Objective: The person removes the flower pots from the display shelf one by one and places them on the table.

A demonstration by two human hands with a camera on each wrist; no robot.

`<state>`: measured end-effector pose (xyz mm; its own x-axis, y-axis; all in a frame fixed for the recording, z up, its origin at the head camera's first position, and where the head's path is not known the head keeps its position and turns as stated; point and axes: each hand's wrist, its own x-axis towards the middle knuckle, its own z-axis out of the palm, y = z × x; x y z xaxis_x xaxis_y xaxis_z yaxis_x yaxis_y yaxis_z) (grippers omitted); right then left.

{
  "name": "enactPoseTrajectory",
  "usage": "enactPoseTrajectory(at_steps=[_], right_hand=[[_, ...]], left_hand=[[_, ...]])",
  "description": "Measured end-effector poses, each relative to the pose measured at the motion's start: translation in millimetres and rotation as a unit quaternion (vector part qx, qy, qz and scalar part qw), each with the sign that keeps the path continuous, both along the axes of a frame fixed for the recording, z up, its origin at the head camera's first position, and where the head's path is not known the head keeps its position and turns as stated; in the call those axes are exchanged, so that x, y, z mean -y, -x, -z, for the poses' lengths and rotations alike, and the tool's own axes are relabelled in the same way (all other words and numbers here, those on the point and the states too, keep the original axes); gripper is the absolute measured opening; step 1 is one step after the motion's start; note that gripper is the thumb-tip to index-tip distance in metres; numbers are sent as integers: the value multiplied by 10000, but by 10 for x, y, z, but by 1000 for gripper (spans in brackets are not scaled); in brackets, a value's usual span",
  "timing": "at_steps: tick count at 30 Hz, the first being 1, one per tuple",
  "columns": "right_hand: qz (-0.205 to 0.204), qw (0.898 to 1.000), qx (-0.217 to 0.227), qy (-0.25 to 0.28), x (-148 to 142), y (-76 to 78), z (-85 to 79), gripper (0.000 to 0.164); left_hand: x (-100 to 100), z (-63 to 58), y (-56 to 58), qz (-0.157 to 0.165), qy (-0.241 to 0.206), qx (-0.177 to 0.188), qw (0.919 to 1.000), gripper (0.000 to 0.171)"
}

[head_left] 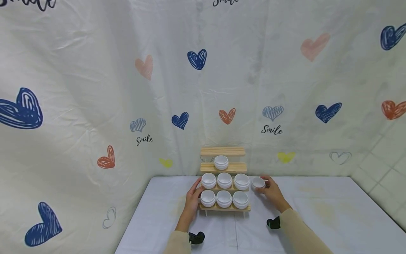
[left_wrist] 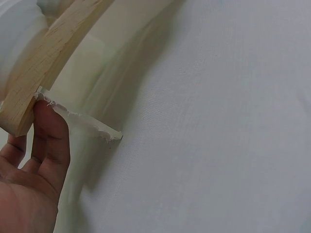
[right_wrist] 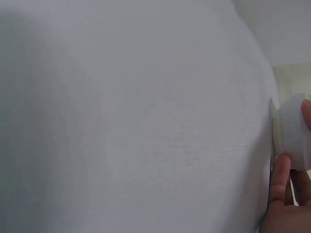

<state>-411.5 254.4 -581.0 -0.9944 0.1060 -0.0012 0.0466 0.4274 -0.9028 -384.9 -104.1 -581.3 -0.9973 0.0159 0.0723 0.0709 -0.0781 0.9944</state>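
Note:
A small tiered rack with pale wooden shelves [head_left: 223, 151] stands on the table against the back curtain. Its two lower shelves hold three white cups each, such as the front middle cup [head_left: 223, 199]. One white cup [head_left: 221, 162] sits alone on the shelf above them, and the top shelf is bare. My left hand [head_left: 191, 199] grips the rack's left side; in the left wrist view its fingers curl at the end of a wooden shelf [left_wrist: 46, 63]. To the right of the rack, my right hand [head_left: 271, 192] holds another white cup [right_wrist: 291, 131] between thumb and fingers, low over the tablecloth.
A white cloth [head_left: 304, 211] covers the table. Behind it hangs a white curtain [head_left: 241, 88] printed with hearts and the word Smile. Black wrist devices [head_left: 196, 238] show beside both beige sleeves [head_left: 301, 233]. Pale tiles [head_left: 387, 169] show at the right.

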Motion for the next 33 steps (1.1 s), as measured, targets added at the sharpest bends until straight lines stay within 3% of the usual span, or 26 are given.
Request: enactPoseTrajectory(at_steps=[15,23,33], right_hand=[[-207,9995,136,-183,-46,-36,-49,75],[-242,9992,195,-248,-47,-16,-36,78],[-360,9984,193,-381,-85,34,5,79]], left_hand=[[5,-3,16,-6,-91,153,9998,57],[0,-12,-7,-71,-23,58,10000,55],[11,-71,-19,32,-316,155,9994,53]])
